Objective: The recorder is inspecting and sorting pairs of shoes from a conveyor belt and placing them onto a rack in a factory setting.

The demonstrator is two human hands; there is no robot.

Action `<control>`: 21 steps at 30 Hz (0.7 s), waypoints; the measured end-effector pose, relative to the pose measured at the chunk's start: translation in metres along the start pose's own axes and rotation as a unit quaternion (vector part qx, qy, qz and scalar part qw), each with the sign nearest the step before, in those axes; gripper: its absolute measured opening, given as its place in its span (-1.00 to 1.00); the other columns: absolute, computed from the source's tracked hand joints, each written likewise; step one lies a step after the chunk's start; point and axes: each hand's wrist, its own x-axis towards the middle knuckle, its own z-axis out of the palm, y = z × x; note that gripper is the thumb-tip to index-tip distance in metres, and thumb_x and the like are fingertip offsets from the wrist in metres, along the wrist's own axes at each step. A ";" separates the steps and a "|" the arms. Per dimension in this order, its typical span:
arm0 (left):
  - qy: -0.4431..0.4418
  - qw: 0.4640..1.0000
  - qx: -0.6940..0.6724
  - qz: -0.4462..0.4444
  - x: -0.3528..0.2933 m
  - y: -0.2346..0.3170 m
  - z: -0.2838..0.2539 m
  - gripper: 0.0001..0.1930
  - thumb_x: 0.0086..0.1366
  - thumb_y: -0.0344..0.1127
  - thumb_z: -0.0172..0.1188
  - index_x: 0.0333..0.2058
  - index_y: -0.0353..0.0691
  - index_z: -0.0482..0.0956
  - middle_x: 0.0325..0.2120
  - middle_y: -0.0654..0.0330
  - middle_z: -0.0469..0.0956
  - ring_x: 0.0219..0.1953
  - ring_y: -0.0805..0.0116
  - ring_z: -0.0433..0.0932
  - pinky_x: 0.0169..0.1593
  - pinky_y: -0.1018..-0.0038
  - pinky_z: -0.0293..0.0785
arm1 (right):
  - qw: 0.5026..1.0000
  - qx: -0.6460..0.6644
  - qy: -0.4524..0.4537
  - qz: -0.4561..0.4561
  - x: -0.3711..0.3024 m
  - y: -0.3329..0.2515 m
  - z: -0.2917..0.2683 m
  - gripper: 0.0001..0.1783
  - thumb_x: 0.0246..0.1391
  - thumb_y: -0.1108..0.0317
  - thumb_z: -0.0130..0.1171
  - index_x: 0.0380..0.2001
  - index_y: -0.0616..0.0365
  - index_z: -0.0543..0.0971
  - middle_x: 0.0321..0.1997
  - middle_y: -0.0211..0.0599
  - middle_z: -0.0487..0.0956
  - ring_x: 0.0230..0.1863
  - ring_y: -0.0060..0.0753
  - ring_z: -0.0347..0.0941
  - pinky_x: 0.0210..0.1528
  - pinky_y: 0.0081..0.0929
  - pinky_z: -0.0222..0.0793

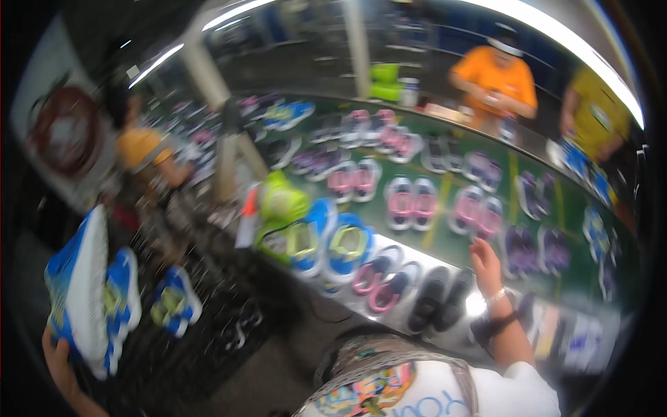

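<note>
Our left hand (59, 354), low at the far left, is closed around the lower end of a blue-and-white shoe (87, 299), which stands steeply tilted with its pale sole turned to the right. We see more blue shoes (124, 299) just behind it, but cannot tell whether the hand has hold of those too. Another blue pair (177, 302) with yellow-green lining sits further right, over a dark area.

Our right hand (485, 267) is loosely open with fingers raised, and we see nothing in it. It is over the near edge of the long green surface (573, 219), between a pink-and-grey pair (478, 212) and a dark purple pair (521, 250); we cannot tell whether it touches anything. A bracelet (495, 297) and a dark band (501, 324) circle that arm.

Along the metallic near edge we have, from left to right, a yellow-green bundle (281, 201), blue shoes with bright lining (347, 243), navy shoes with pink trim (379, 274) and black shoes (427, 299). Further back, pink and purple pairs stand in rows. Across from us are a person in orange (511, 76) and a person in yellow (597, 104); another person (142, 149) is at the left.
</note>
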 end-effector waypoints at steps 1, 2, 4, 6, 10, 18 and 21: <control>0.078 0.997 0.023 -0.019 -0.042 0.004 -0.003 -0.37 -0.02 -0.05 0.26 -0.08 -0.41 0.34 -0.23 0.18 0.45 -0.21 0.34 0.44 -0.07 0.48 0.31 | 0.992 0.022 -0.121 -0.016 0.005 -0.049 0.050 -0.67 0.02 0.57 -0.06 -0.08 0.26 0.37 -0.24 -0.32 0.49 -0.19 -0.55 0.40 -0.12 -0.62 0.30; 0.068 0.995 0.048 -0.063 -0.070 0.046 0.016 -0.41 -0.16 -0.02 0.36 -0.27 -0.40 0.46 -0.32 0.23 0.45 -0.29 0.37 0.40 -0.17 0.47 0.29 | 0.971 0.074 -0.220 -0.060 0.005 -0.075 0.098 -0.69 0.01 0.57 -0.03 -0.10 0.28 0.39 -0.26 -0.31 0.50 -0.20 -0.55 0.41 -0.13 -0.61 0.32; 0.064 0.986 0.137 -0.072 -0.107 0.037 0.016 -0.43 -0.36 -0.03 0.43 -0.44 -0.38 0.50 -0.34 0.21 0.45 -0.27 0.34 0.37 -0.18 0.47 0.24 | 0.903 0.120 -0.395 -0.119 -0.011 -0.139 0.178 -0.71 0.01 0.57 0.00 -0.13 0.29 0.41 -0.25 -0.27 0.50 -0.21 -0.53 0.42 -0.15 -0.61 0.34; 0.024 0.965 0.248 -0.077 -0.157 0.031 0.008 -0.42 -0.50 -0.01 0.44 -0.52 -0.35 0.52 -0.32 0.15 0.44 -0.23 0.25 0.35 -0.16 0.44 0.22 | 0.821 0.134 -0.497 -0.248 -0.042 -0.209 0.253 -0.73 0.00 0.56 0.00 -0.16 0.28 0.43 -0.28 -0.23 0.50 -0.24 -0.46 0.45 -0.18 -0.59 0.35; 0.003 0.895 0.422 -0.144 -0.261 0.040 0.020 -0.38 -0.57 0.08 0.41 -0.56 -0.31 0.51 -0.32 0.14 0.40 -0.27 0.14 0.31 -0.14 0.32 0.17 | 0.623 0.280 -0.558 -0.471 -0.123 -0.326 0.378 -0.63 -0.09 0.52 0.07 -0.12 0.18 0.42 -0.26 -0.16 0.45 -0.27 -0.20 0.43 -0.22 -0.45 0.36; 0.045 0.871 0.275 -0.405 -0.319 0.009 0.071 -0.55 -0.33 -0.29 0.36 -0.35 -0.33 0.55 -0.31 -0.05 0.47 -0.23 0.00 0.41 -0.13 0.29 0.32 | 0.568 -0.183 -0.562 -0.573 -0.275 -0.479 0.555 -0.29 -0.17 -0.20 0.12 0.04 -0.08 0.35 -0.01 -0.34 0.45 0.00 -0.21 0.38 -0.07 -0.23 0.28; -0.001 0.907 0.367 -0.205 -0.377 -0.069 0.056 -0.71 -0.24 -0.19 0.32 -0.56 -0.25 0.51 -0.34 0.09 0.47 -0.35 0.18 0.44 -0.20 0.33 0.32 | 0.547 -0.225 -0.585 -0.554 -0.297 -0.475 0.593 -0.33 -0.20 -0.24 0.12 -0.10 -0.02 0.49 -0.02 -0.36 0.47 -0.01 -0.30 0.40 -0.06 -0.31 0.31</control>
